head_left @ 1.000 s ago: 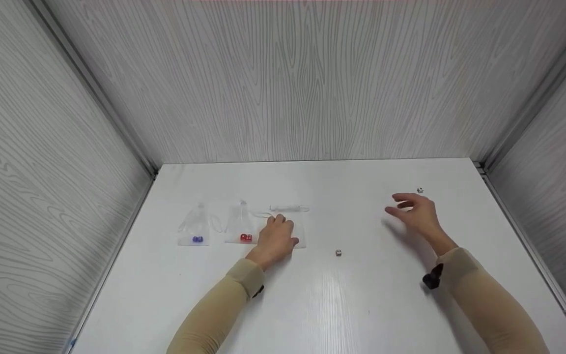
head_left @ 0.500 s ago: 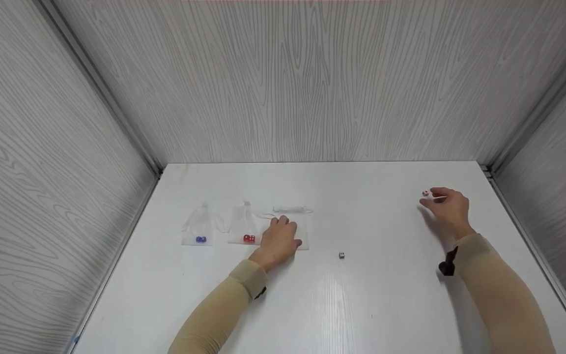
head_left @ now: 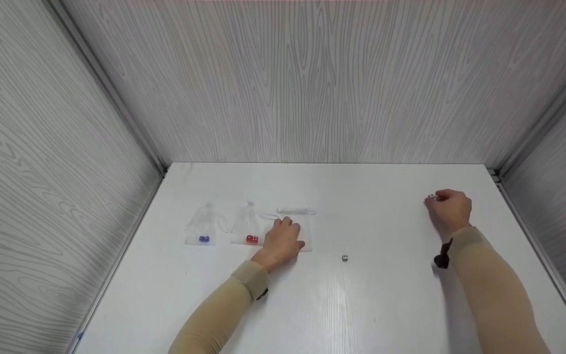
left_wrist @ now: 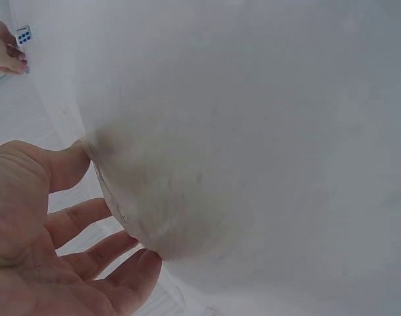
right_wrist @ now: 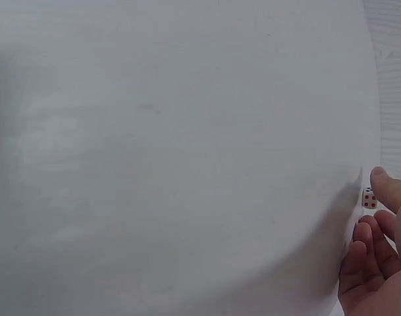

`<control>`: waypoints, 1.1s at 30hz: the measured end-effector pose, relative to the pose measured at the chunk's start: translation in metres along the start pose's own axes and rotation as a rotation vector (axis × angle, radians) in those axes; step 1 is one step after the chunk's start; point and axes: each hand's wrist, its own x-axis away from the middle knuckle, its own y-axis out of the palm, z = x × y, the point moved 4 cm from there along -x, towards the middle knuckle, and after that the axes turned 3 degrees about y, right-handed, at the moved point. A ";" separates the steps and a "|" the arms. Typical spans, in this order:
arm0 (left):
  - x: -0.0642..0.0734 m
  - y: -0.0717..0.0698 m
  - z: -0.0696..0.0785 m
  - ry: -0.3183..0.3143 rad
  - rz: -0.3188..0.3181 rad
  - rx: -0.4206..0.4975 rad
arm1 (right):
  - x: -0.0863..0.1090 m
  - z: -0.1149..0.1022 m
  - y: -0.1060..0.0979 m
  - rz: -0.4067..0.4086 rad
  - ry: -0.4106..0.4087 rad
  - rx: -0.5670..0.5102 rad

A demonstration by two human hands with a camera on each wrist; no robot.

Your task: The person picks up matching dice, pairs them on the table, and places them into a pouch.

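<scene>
My right hand (head_left: 450,210) is at the far right of the table, thumb and fingers curled about a white die (right_wrist: 369,198) with red dots on one face. The die shows at the fingertips in the right wrist view. My left hand (head_left: 281,242) rests on a flat, sheer white pouch (head_left: 306,236), fingers touching it and partly covering it. Left of that hand lies a sheer drawstring pouch (head_left: 246,220) with two red dice (head_left: 252,239) in it. Farther left, a similar pouch (head_left: 204,221) holds two blue dice (head_left: 204,239).
Another white die (head_left: 345,257) lies on the white table (head_left: 386,295), between my hands and nearer the front. Grey wood-grain panels (head_left: 302,88) stand at the back and both sides of the table.
My right hand has moved right and back to the far die, its thumb and fingers closing around it. My left hand stays on the flat pouch. The view has shifted slightly.
</scene>
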 end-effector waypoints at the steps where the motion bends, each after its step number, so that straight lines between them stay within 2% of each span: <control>1: 0.000 0.000 0.001 0.001 0.000 -0.002 | 0.002 -0.002 -0.002 -0.004 0.000 0.004; 5: 0.000 0.001 0.003 0.006 0.005 -0.013 | 0.003 -0.005 -0.006 0.004 0.000 0.028; 10: -0.002 0.002 0.007 0.024 0.013 -0.017 | -0.006 0.003 -0.009 0.045 0.009 0.084; 15: -0.001 0.004 0.006 0.029 0.017 -0.033 | -0.003 0.001 -0.010 0.026 0.026 0.076; 20: -0.002 0.003 0.006 0.028 0.017 -0.028 | -0.006 0.006 -0.010 0.056 0.023 0.092; 23: -0.002 0.003 0.005 0.021 0.013 -0.025 | -0.015 0.015 -0.004 0.041 -0.023 0.086; 28: -0.001 0.003 0.002 0.013 0.005 -0.031 | -0.031 0.029 0.012 -0.011 -0.045 0.099; 33: -0.002 0.002 -0.002 0.007 0.007 -0.028 | -0.023 0.019 0.025 -0.078 -0.081 0.080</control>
